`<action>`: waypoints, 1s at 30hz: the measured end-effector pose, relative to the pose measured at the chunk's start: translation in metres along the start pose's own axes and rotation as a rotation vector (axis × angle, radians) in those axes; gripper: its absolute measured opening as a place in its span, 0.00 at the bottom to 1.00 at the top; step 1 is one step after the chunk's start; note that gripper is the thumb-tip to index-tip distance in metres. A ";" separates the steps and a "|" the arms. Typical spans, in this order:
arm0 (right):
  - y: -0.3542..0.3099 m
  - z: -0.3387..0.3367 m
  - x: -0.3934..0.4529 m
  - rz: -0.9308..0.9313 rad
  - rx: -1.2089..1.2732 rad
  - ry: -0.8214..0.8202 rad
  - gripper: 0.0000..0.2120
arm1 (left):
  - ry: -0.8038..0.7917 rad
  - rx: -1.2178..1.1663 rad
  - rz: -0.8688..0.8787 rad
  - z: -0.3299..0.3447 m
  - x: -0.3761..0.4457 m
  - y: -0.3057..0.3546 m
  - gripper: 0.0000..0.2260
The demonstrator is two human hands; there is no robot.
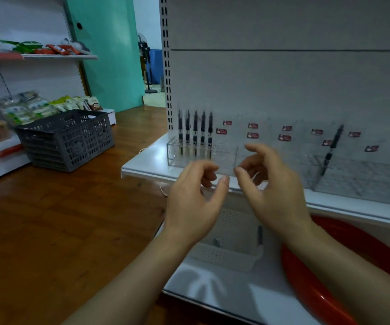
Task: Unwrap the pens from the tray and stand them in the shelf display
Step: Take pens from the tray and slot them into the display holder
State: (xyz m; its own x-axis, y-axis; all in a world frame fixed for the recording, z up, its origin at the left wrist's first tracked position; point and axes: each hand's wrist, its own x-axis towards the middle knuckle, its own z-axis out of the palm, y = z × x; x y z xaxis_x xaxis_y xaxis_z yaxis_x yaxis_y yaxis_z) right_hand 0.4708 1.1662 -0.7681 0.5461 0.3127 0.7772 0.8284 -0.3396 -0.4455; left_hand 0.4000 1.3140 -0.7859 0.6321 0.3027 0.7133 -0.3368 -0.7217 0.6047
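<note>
A white shop shelf (147, 166) is being shown across the middle and right of the frame, above a wooden floor (48, 219). A clear display rack (201, 156) is being carried on it at centre, with five black pens (195, 132) being held upright in its left end; a sixth pen (331, 148) is being leaned tilted in a rack at right. In the lower centre, a white tray (226, 252) is being kept on the lower shelf, beside a red basin (311, 289). The left hand (194, 202) and right hand (276, 191) are being raised close together before the rack, fingers loosely curled; nothing can be seen held, though blur is hiding detail. Grey crates (67, 139) are being stacked at left.
</note>
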 end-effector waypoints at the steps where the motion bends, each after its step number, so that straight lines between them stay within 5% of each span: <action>1: 0.003 -0.002 -0.014 0.012 0.010 -0.005 0.21 | -0.020 -0.029 -0.020 0.005 -0.010 0.000 0.09; 5: 0.024 -0.011 -0.081 0.057 -0.038 -0.084 0.20 | -0.221 -0.042 -0.120 0.029 -0.055 -0.011 0.06; 12: 0.083 -0.018 -0.209 0.225 -0.151 -0.523 0.18 | -0.818 0.144 -0.158 0.066 -0.152 -0.044 0.16; 19: 0.114 -0.031 -0.284 0.318 -0.250 -0.927 0.25 | -1.133 0.182 -0.174 0.082 -0.229 -0.062 0.15; 23: 0.119 -0.030 -0.309 0.290 -0.313 -1.141 0.20 | -1.288 0.189 -0.207 0.096 -0.257 -0.066 0.16; 30: 0.126 -0.015 -0.330 0.225 -0.474 -1.305 0.15 | -1.453 0.210 -0.278 0.111 -0.273 -0.075 0.19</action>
State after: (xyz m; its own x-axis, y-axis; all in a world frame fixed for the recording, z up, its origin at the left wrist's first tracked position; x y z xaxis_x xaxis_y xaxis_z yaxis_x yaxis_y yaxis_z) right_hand 0.3937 1.0066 -1.0738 0.5971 0.7104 -0.3725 0.7316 -0.6727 -0.1103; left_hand 0.3308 1.2165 -1.0655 0.8250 -0.3343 -0.4557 -0.0676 -0.8589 0.5077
